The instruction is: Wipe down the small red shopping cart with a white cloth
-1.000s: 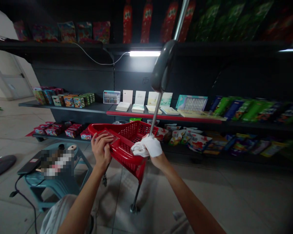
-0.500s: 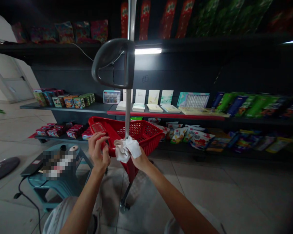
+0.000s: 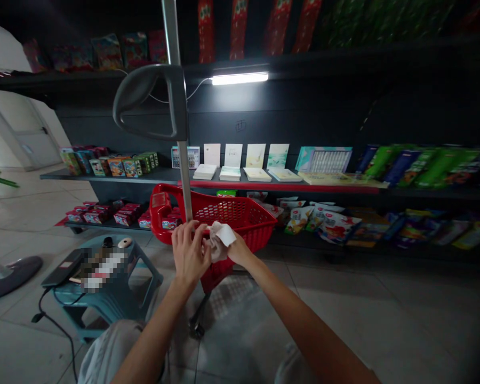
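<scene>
A red plastic shopping basket on wheels (image 3: 240,213) stands on the floor in front of me. Its metal pull pole (image 3: 183,160) rises upright to a grey loop handle (image 3: 148,101). My right hand (image 3: 236,249) is closed on a white cloth (image 3: 220,237) at the base of the pole, against the basket's near rim. My left hand (image 3: 190,256) is beside it, fingers curled onto the cloth and the pole's foot. Both forearms reach in from below.
A blue plastic stool (image 3: 108,282) at the left carries a dark device, a cable and small items. Dark shelving (image 3: 264,184) with boxes, notebooks and snack packs runs behind the basket. Tiled floor (image 3: 364,320) spreads to the right. A fan base (image 3: 8,272) lies far left.
The pole and handle swung from leaning right to upright and left of centre. My left hand left the basket's left rim and joined the right hand at the cloth.
</scene>
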{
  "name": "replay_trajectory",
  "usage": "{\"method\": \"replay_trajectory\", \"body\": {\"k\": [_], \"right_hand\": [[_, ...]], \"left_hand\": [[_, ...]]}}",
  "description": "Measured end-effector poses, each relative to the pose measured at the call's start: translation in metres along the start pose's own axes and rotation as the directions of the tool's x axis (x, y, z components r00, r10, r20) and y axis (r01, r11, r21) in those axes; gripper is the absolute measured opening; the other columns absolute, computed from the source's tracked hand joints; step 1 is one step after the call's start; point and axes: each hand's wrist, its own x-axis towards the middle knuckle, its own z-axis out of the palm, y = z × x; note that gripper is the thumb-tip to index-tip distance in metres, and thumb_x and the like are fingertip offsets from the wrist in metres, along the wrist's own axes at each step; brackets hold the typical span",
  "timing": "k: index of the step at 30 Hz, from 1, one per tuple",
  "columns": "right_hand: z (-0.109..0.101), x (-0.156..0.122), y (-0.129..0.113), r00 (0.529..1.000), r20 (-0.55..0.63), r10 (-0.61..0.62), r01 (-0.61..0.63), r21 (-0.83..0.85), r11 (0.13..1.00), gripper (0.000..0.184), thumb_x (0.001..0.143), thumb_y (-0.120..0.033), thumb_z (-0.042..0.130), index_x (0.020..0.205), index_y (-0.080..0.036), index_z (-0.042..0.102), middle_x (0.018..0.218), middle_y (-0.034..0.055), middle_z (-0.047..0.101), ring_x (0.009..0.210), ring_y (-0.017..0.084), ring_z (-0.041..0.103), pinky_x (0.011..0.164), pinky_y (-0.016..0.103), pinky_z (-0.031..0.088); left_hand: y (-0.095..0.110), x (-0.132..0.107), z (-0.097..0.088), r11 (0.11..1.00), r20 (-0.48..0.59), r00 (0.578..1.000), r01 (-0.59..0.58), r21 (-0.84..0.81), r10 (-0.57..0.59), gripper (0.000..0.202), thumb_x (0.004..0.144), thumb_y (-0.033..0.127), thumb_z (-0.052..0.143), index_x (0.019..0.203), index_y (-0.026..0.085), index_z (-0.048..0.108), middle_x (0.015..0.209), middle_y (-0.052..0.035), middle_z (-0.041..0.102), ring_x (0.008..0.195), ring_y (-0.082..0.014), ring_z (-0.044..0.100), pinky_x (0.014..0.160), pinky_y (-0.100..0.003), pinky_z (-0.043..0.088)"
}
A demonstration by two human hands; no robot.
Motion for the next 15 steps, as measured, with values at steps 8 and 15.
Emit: {"method": "replay_trajectory", "body": {"k": [8, 15], "right_hand": [[-0.055, -0.012, 0.05, 0.991, -0.099, 0.086, -0.103, -0.188, 0.977, 0.047, 0.085, -0.018, 0.058, 0.132, -0.021, 0.061, 0.132, 0.0102, 0.067, 0.124, 0.023, 0.064, 0.111, 0.042, 0.048], [-0.124, -0.034, 0.089, 0.954, -0.196, 0.228, -0.287, -0.372, 0.883, 0.062, 0.079, -0.006, 0.053, 0.139, -0.02, 0.06, 0.14, 0.0112, 0.063, 0.128, 0.023, 0.061, 0.112, 0.036, 0.047]], "left_hand": [[-0.014, 0.003, 0.014, 0.977, 0.011, 0.993, 0.113, 0.181, -0.117, 0.047, 0.087, 0.023, 0.061, 0.135, 0.021, 0.063, 0.154, -0.0178, 0.038, 0.153, -0.0381, 0.02, 0.122, -0.058, 0.026], [-0.022, 0.005, 0.011, 0.95, 0.079, 0.973, 0.191, 0.249, -0.216, 0.03, 0.088, 0.029, 0.059, 0.114, 0.021, 0.071, 0.133, -0.0174, 0.054, 0.15, -0.0368, 0.024, 0.124, -0.063, 0.015]]}}
